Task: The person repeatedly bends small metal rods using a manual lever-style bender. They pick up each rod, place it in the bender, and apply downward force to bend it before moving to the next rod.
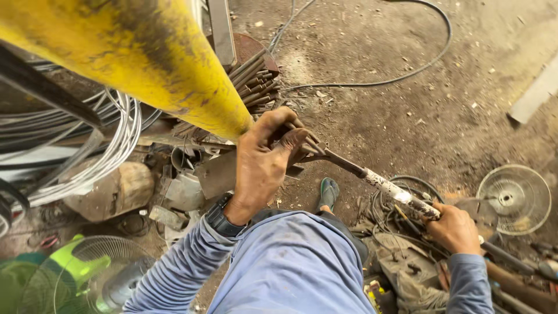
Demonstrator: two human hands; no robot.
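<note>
The left hand has its fingers closed around the head of a long rusty metal bar, just below the yellow pipe. The right hand grips the bar's white-stained lower end, fingers wrapped around it, above the dirt floor.

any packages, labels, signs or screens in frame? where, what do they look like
None can be made out: no package, label, sign or screen.
Closest thing: a dark wristwatch on the left hand, its face not visible.
The right hand grips a long tool handle, white-smeared, no label.
</note>
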